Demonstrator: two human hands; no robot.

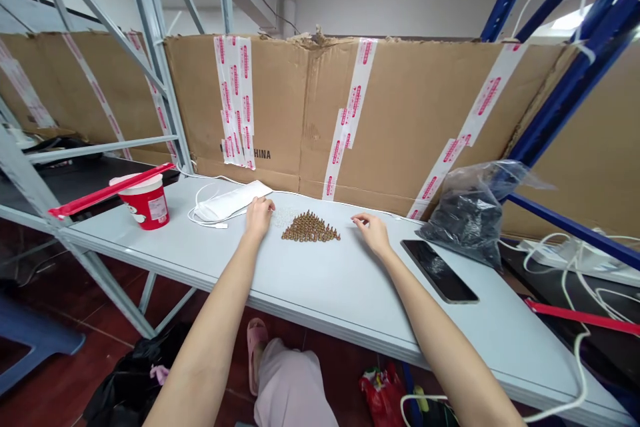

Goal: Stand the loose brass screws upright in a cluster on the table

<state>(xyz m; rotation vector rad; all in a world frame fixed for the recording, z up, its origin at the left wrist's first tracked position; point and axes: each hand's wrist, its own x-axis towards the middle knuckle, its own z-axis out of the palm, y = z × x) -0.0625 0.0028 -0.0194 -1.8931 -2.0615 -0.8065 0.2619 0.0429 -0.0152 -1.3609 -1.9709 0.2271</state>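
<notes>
Resting left hand [259, 217] and right hand [373, 233] apart, both empty, on white table [310, 293]; clear beads [284, 217] are lying just beside left, brass studs [310, 229] between hands.

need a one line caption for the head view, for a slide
Left hand beside clear bits, right hand near a triangular pile of pointed brass pieces on a white table

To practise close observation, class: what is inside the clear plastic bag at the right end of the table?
The clear plastic bag holds packed black contents. Their individual shapes cannot be seen, because the crumpled, glossy plastic covers them.
</notes>
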